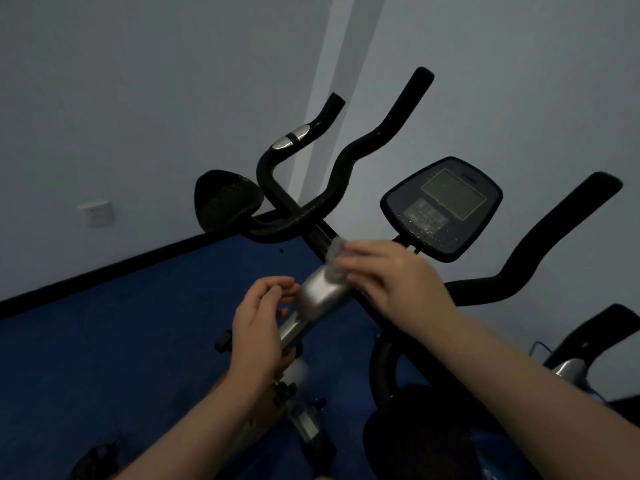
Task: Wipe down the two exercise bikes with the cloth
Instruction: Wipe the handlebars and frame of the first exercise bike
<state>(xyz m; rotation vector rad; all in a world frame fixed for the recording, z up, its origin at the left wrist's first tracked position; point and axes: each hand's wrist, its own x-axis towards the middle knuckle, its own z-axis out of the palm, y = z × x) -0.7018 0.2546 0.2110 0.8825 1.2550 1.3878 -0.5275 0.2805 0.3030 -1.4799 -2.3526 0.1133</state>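
Black saddle (419, 434) nearest, blue floor (121, 341), pale wall (138, 81)

Matt black foam-like handlebars (346, 161), a glossy silver metal post (320, 296), and a soft grey cloth (335, 263).

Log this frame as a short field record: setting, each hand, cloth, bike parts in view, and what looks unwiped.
setting: grey wall, blue carpeted floor
right hand: presses small grey crumpled cloth against the silver metal handlebar post
left hand: beside the post, fingers loosely curled, holding nothing
console: dark rounded display console, speckled with dust
handlebars: black curved foam handlebars, one with a silver pulse grip
seat: black padded saddle, dusty
second bike: partly visible at the right edge
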